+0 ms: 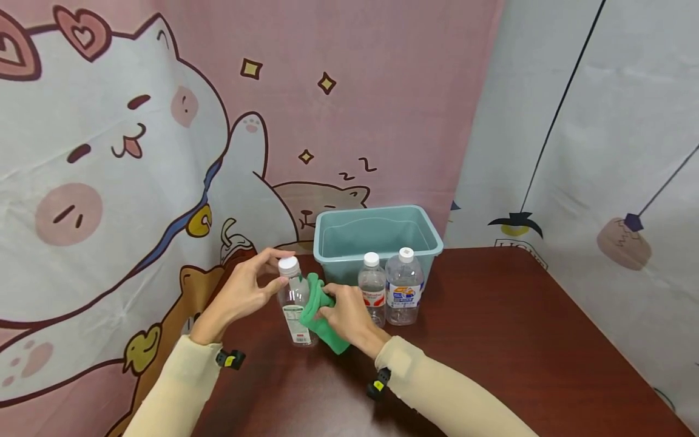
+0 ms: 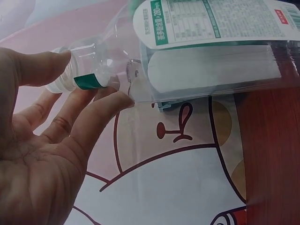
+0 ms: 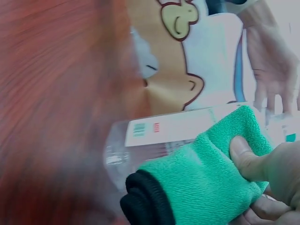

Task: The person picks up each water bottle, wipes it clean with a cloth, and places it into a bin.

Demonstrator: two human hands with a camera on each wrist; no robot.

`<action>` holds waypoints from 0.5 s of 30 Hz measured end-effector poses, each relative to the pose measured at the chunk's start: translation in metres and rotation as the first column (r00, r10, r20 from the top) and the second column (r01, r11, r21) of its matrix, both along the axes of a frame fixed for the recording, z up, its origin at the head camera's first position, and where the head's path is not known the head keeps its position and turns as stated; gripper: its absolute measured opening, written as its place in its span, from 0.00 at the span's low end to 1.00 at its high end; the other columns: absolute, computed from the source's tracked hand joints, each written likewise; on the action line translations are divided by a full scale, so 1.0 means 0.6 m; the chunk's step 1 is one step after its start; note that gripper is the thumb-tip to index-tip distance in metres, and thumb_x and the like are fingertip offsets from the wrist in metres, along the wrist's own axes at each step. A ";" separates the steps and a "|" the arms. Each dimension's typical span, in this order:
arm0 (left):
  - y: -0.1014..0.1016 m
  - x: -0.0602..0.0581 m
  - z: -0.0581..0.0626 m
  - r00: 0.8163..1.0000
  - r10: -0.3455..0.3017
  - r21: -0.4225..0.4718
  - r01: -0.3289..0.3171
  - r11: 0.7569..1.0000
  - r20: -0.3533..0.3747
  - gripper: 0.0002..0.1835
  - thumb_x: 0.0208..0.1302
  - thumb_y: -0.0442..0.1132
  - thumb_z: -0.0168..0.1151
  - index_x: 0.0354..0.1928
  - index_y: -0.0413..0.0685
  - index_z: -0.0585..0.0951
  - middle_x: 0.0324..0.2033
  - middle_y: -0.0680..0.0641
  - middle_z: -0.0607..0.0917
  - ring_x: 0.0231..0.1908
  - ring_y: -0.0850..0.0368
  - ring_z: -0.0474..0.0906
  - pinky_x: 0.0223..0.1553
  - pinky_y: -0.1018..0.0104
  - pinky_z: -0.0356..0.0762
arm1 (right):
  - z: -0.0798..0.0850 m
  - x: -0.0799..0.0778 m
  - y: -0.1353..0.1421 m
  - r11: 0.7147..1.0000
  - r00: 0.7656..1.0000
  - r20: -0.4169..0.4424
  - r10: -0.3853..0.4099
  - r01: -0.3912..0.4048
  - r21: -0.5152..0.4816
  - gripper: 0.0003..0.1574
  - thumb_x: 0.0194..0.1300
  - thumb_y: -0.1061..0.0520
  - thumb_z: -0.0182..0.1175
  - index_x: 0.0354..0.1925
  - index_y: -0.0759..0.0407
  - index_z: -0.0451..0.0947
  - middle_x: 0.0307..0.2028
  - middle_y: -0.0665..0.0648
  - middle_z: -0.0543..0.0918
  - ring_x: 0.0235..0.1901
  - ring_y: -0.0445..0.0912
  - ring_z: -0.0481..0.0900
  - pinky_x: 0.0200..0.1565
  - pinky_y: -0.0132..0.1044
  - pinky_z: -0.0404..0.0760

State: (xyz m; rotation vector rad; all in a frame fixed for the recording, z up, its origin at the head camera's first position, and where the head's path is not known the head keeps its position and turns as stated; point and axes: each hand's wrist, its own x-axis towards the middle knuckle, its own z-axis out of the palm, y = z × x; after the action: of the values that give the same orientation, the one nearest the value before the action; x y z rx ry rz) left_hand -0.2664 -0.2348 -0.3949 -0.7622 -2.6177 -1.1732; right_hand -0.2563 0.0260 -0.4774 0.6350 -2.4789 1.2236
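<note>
Treat the white-capped plastic bottle (image 1: 295,299) on the counter (image 1: 491,340) as probably light, slick and easily dented, best steadied by the neck (image 1: 293,275) gripped in the left hand (image 1: 247,292), against the soft green cloth (image 1: 329,334) pinched in the right hand (image 1: 351,311).

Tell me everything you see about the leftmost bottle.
The bottle is clear, plastic-looking, with a white cap, green patch on the neck and pale label. No liquid shows. It leans slightly, near the blue tub. The left hand grips it near the cap; a green cloth in the right hand covers part of it.
</note>
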 end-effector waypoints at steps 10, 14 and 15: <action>-0.006 0.002 0.002 1.000 0.015 -0.035 -0.016 0.999 -0.015 0.27 0.80 0.35 0.76 0.75 0.62 0.84 0.49 0.51 0.92 0.56 0.48 0.96 0.66 0.33 0.90 | 0.052 -0.002 -0.013 0.991 0.997 -0.069 -0.047 0.038 -0.131 0.23 0.65 0.54 0.89 0.56 0.57 0.97 0.48 0.55 1.00 0.39 0.45 0.97 0.37 0.30 0.90; -0.006 0.000 0.004 1.000 0.001 -0.032 -0.001 0.999 -0.005 0.27 0.80 0.34 0.75 0.76 0.61 0.84 0.49 0.51 0.92 0.56 0.48 0.96 0.66 0.32 0.88 | 0.075 -0.007 -0.021 0.988 0.994 -0.100 -0.041 0.026 -0.149 0.25 0.67 0.52 0.89 0.59 0.57 0.96 0.50 0.57 1.00 0.41 0.47 0.98 0.39 0.35 0.93; -0.006 0.000 0.005 1.000 -0.005 -0.027 0.005 1.000 -0.001 0.27 0.80 0.33 0.75 0.76 0.61 0.84 0.49 0.50 0.92 0.57 0.48 0.96 0.67 0.31 0.88 | 0.079 -0.008 -0.023 0.988 0.994 -0.100 -0.038 0.022 -0.153 0.25 0.67 0.53 0.88 0.60 0.57 0.96 0.50 0.57 1.00 0.42 0.48 0.98 0.41 0.36 0.94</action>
State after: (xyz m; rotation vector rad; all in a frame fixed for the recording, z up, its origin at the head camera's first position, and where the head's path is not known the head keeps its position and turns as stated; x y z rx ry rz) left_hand -0.2664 -0.2382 -0.3921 -0.7751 -2.6375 -1.1408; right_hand -0.2612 0.0122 -0.4299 0.6020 -2.2778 1.3194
